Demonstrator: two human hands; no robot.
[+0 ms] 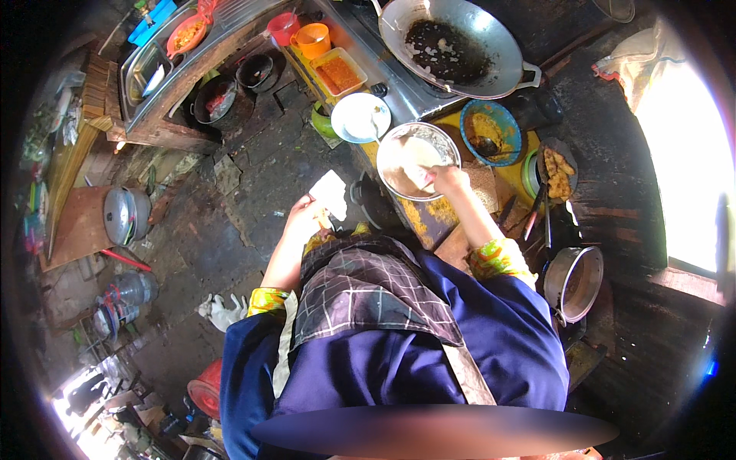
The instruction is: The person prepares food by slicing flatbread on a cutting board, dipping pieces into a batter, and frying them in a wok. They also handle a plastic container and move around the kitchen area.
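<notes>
A pale, flat, squarish white piece (pixel 330 193) is pinched in my left hand (pixel 303 217), held out left of the counter; I cannot tell what it is made of. My right hand (pixel 450 181) reaches over the rim of a round metal bowl (pixel 389 180), its fingers closed and pointing down at the whitish contents. What those fingers hold, if anything, is too small to make out. Touching the bowl's far left side is a small white bowl (pixel 355 116) with a pale blue rim.
Beyond the bowl stands a stove with a large wok (pixel 502 80) of dark oil. Around it are a blue bowl (pixel 512 157) of yellow mixture, a tray (pixel 337 71) of orange food, an orange mug (pixel 312 40) and fried pieces (pixel 560 173). A white cat (pixel 225 311) lies on the floor.
</notes>
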